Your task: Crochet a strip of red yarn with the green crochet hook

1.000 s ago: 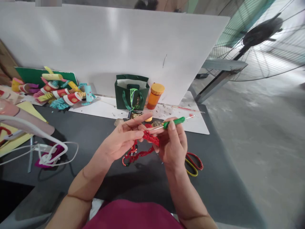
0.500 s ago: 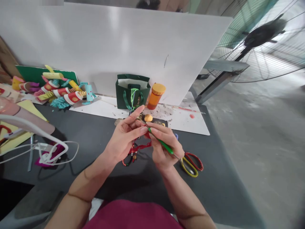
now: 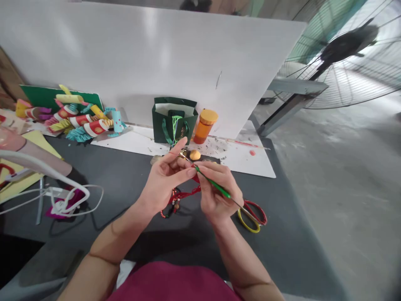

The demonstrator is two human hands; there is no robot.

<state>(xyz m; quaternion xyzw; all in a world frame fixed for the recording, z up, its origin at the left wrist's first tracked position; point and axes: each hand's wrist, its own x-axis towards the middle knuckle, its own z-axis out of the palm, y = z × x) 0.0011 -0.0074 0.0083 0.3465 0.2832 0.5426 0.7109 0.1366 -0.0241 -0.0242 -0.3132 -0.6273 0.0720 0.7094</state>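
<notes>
- a white board (image 3: 140, 62) stands along the back of the table and shuts off what lies behind it.
- a fan (image 3: 344, 54) stands on the floor to the right, past the board's end.
- the dark table (image 3: 297, 238) carries everything else.
- a stained white sheet (image 3: 250, 163) lies flat at the foot of the board.
- bright paper rolls (image 3: 84, 119) are heaped at the far left, against a green card.
- a white cable (image 3: 78, 196) loops at the left, well apart from the hands.
- a green bag (image 3: 173, 121) stands upright on the sheet, right behind the hands.
- an orange bottle (image 3: 203, 125) stands just beside the bag, on its right.
- the left hand (image 3: 163, 182) pinches the red work between thumb and fingers, with the forefinger raised.
- the right hand (image 3: 217, 194) has its fingers closed on the hook like a pen.
- scissors (image 3: 255, 215) lie near the right hand, which covers the blades.
- the green hook (image 3: 213, 187) slants up-left, its tip at the left fingertips.
- the red work (image 3: 181, 195), with beads, hangs between the hands, above the table.
- a small orange ball (image 3: 195, 155) lies just past the fingertips.
</notes>
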